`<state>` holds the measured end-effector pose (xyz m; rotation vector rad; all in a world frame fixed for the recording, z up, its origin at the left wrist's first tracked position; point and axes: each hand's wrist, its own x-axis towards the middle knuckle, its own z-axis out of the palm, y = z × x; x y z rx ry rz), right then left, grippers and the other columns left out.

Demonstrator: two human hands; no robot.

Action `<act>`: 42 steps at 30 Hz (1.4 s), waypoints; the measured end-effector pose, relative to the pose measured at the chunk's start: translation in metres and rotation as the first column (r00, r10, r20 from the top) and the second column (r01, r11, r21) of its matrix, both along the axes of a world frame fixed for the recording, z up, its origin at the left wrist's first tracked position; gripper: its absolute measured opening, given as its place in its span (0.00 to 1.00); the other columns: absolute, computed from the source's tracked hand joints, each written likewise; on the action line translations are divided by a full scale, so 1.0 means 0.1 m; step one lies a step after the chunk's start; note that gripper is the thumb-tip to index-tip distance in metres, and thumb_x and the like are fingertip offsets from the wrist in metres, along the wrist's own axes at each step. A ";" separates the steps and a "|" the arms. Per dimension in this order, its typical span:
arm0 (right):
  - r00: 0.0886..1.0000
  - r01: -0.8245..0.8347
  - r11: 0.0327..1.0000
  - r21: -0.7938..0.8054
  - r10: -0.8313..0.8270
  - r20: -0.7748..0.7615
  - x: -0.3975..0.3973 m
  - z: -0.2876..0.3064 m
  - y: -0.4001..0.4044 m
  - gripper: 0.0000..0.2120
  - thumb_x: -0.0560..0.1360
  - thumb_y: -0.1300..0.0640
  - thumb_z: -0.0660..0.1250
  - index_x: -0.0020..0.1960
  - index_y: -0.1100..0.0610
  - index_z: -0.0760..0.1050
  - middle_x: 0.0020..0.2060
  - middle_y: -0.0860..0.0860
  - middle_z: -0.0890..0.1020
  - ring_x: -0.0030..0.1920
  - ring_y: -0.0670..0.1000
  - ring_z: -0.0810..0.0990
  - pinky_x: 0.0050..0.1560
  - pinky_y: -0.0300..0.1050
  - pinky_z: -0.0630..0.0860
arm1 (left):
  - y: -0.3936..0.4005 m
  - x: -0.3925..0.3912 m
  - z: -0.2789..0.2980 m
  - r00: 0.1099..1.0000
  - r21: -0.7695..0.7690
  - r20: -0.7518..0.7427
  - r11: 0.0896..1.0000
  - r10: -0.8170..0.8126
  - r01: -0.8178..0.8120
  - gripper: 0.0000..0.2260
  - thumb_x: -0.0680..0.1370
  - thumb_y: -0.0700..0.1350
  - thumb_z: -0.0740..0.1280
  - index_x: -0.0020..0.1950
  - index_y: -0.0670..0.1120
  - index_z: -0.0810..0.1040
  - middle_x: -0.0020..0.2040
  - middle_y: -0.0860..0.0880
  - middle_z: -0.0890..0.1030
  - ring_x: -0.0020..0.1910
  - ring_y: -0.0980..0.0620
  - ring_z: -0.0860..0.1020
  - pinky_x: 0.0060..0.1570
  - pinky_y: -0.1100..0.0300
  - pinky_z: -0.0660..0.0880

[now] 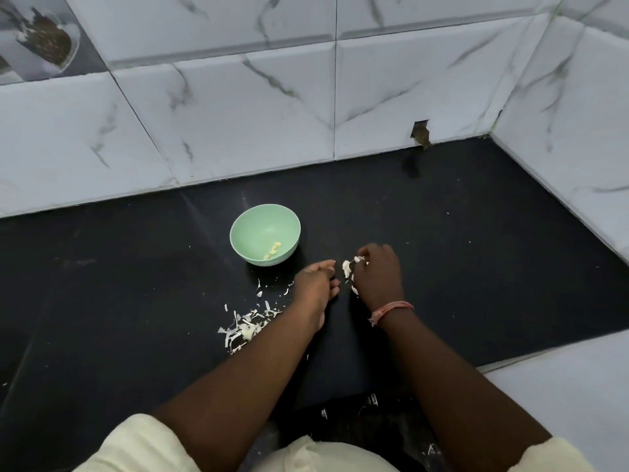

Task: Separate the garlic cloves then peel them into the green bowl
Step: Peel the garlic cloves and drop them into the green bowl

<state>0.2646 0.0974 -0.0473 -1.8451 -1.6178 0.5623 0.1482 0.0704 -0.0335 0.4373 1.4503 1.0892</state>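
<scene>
Both hands are working close together at the middle of the black desk (476,267). The right hand (377,277) is curling its grip around the garlic (346,268), white papery bits showing at its fingertips. The left hand (315,284) is sitting just beside it at nine o'clock, fingers bent toward the garlic; whether it is actually pinching anything cannot be told from here. The green bowl (252,229) is standing at about ten o'clock from the hands, near them, with a few peeled cloves (273,250) lying inside. A scatter of skins (246,327) is lying at seven o'clock from the left hand. That garlic is likely light and firm, its skin thin, dry and brittle. Holding the clove's body and picking at a loose papery edge looks the sensible way in.
</scene>
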 end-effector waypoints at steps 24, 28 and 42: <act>0.695 -0.138 0.982 -0.133 0.000 -0.719 -1.32 0.25 -1.12 0.04 0.74 0.68 0.74 0.48 0.62 0.85 0.41 0.55 0.88 0.41 0.48 0.85 0.45 0.41 0.82 | -0.97 -1.47 0.28 0.997 0.085 -0.047 0.995 -0.054 0.058 0.03 0.77 0.36 0.71 0.46 0.37 0.83 0.37 0.43 0.84 0.37 0.51 0.82 0.41 0.60 0.82; 0.697 -0.166 0.978 -0.127 0.025 -0.717 -1.37 0.22 -1.18 0.06 0.75 0.68 0.72 0.49 0.60 0.84 0.42 0.54 0.87 0.44 0.51 0.86 0.47 0.45 0.83 | -0.98 -1.40 0.26 0.995 0.069 -0.099 0.997 -0.014 0.021 0.04 0.77 0.36 0.70 0.44 0.36 0.82 0.36 0.42 0.81 0.35 0.51 0.80 0.38 0.61 0.81; 0.551 -0.181 0.944 -0.276 -0.135 -0.823 -1.35 0.20 -1.12 0.06 0.76 0.71 0.70 0.47 0.64 0.84 0.42 0.62 0.87 0.43 0.66 0.87 0.49 0.58 0.85 | -1.05 -1.29 0.24 0.945 0.147 -0.319 0.989 0.075 -0.028 0.04 0.74 0.35 0.70 0.39 0.38 0.83 0.32 0.41 0.81 0.29 0.51 0.78 0.32 0.61 0.76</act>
